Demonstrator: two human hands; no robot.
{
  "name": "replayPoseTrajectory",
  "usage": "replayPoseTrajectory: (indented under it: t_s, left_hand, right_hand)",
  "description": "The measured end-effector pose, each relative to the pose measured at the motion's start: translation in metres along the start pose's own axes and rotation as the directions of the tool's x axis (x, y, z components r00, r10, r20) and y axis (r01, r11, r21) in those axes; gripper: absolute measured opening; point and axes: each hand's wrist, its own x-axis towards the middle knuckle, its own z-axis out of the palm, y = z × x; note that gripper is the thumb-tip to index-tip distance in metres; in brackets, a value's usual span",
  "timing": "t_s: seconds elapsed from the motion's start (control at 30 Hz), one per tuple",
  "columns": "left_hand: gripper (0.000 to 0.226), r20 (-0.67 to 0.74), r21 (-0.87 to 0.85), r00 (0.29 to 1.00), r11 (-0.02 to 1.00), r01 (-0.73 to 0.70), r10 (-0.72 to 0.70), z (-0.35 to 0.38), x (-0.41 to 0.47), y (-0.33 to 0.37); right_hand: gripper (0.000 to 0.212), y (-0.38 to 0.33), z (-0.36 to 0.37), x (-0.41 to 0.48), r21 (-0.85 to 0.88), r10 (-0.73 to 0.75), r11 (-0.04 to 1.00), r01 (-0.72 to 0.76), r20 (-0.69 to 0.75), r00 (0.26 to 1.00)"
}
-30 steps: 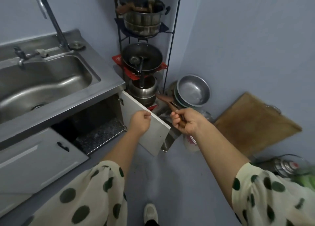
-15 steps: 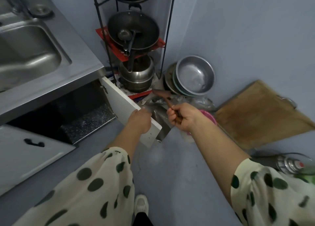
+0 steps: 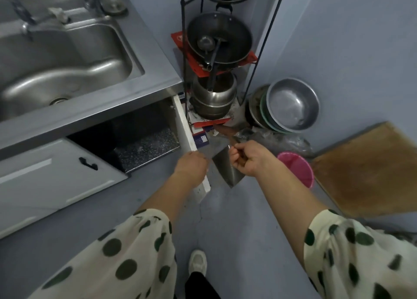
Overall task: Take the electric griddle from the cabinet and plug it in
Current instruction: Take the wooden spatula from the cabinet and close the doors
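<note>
The cabinet [image 3: 144,141] under the sink stands open; its inside is dark with a speckled floor, and no electric griddle shows in it. Its white door [image 3: 184,122] is swung out, seen nearly edge-on. My left hand [image 3: 191,165] grips the door's top edge near the outer corner. My right hand [image 3: 248,159] is curled round the wooden handle of a steel cleaver [image 3: 225,170], whose broad blade hangs down just right of the door.
A steel sink [image 3: 67,57] sits above the cabinet. A wire rack [image 3: 259,57] holds a wok and pots. Metal basins [image 3: 291,104], a pink basket [image 3: 297,168] and a wooden board [image 3: 370,170] lie at the right. The left cabinet door [image 3: 56,174] is closed.
The white door has swung further open, from showing its face to nearly edge-on, with my left hand still on it. My right hand with the cleaver stays beside it.
</note>
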Motion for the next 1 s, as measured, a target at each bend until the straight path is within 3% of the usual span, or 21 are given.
replayPoseTrajectory:
  t_s: [0.5, 1.0]
  left_hand:
    - [0.046, 0.047, 0.233, 0.999, 0.972, 0.015, -0.026, 0.022, -0.090, -0.136]
    - [0.040, 0.079, 0.386, 0.984, 0.915, 0.115, -0.157, 0.022, -0.108, -0.203]
  right_hand:
    - [0.023, 0.070, 0.088, 0.021, -0.143, 0.084, 0.986, -0.088, -0.031, 0.996]
    - [0.019, 0.116, 0.144, 0.054, -0.272, 0.185, 0.944, -0.184, -0.023, 0.982]
